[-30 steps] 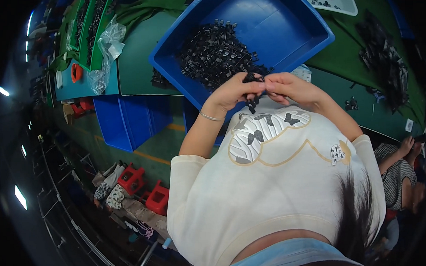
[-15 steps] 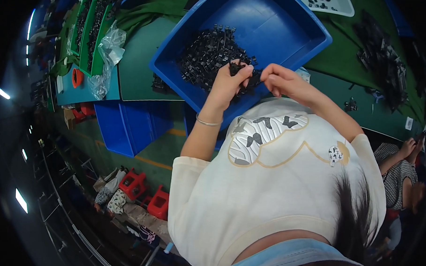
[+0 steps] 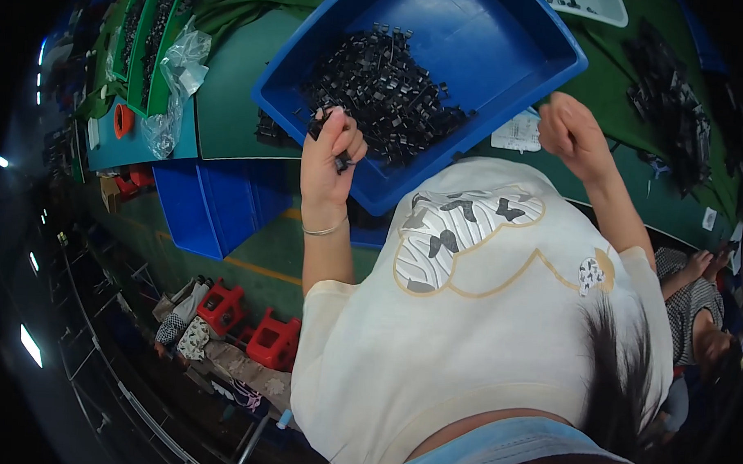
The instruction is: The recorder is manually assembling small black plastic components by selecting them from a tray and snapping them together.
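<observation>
My left hand [image 3: 332, 153] is closed around several small black clips, some poking out between the fingers. It is over the near left rim of a blue plastic bin [image 3: 524, 83]. Inside the bin lies a heap of small black clips [image 3: 393, 94], piled toward its left and near side. My right hand [image 3: 575, 139] is off to the right, outside the bin, with its fingers curled in. What those fingers hold, if anything, is hidden. A white printed paper [image 3: 518, 132] lies between that hand and the bin.
Green trays [image 3: 157, 89] with black parts stand at the far left, by a plastic bag [image 3: 180, 86] and an orange ring [image 3: 123, 120]. A bundle of black parts [image 3: 674, 108] lies on the right. Below are a blue crate [image 3: 196, 209] and red stools [image 3: 273, 341]. Another person [image 3: 693, 292] sits at right.
My hands have drawn apart from the middle of the bin. The left moved left to the rim with the clips in it; the right moved right, out past the bin's edge.
</observation>
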A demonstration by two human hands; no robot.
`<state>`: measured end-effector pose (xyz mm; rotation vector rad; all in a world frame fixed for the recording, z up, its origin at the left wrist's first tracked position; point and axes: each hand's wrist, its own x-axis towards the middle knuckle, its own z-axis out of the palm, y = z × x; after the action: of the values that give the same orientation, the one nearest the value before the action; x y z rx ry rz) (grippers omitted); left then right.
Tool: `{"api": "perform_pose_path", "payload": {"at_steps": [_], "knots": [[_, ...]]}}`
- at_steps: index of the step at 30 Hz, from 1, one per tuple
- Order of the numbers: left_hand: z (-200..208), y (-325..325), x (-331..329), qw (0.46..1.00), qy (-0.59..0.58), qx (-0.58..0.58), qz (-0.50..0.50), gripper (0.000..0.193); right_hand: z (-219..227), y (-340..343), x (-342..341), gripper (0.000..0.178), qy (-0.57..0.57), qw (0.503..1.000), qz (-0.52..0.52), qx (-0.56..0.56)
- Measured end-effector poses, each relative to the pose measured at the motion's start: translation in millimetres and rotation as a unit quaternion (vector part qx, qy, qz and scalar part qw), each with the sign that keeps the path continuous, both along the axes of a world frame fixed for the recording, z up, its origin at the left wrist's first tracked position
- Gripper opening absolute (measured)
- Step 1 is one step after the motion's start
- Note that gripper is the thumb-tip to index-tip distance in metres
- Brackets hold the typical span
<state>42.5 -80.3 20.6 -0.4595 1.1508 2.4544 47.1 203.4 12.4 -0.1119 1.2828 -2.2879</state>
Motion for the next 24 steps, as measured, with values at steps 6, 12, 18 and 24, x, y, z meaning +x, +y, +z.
{"api": "perform_pose_path", "payload": {"at_steps": [6,12,18,24], "knots": [[-6.3,28.4,11.9,0.980,0.019,-0.191,-0.059,0.014,-34.9,-25.4,7.1,0.011,-0.002,0.977,0.069,0.204],[-29.6,23.5,41.5,0.967,-0.040,-0.248,-0.043,0.016,-83.7,-32.8,35.5,0.027,-0.159,0.939,0.152,0.265],[-42.7,35.5,53.5,0.968,-0.025,-0.247,-0.029,0.016,-86.7,-75.2,26.5,0.016,-0.262,0.945,0.154,0.121],[-45.4,33.9,58.7,0.969,-0.026,-0.245,-0.023,0.016,-95.4,-67.8,37.9,0.009,-0.271,0.945,0.182,0.029]]}}
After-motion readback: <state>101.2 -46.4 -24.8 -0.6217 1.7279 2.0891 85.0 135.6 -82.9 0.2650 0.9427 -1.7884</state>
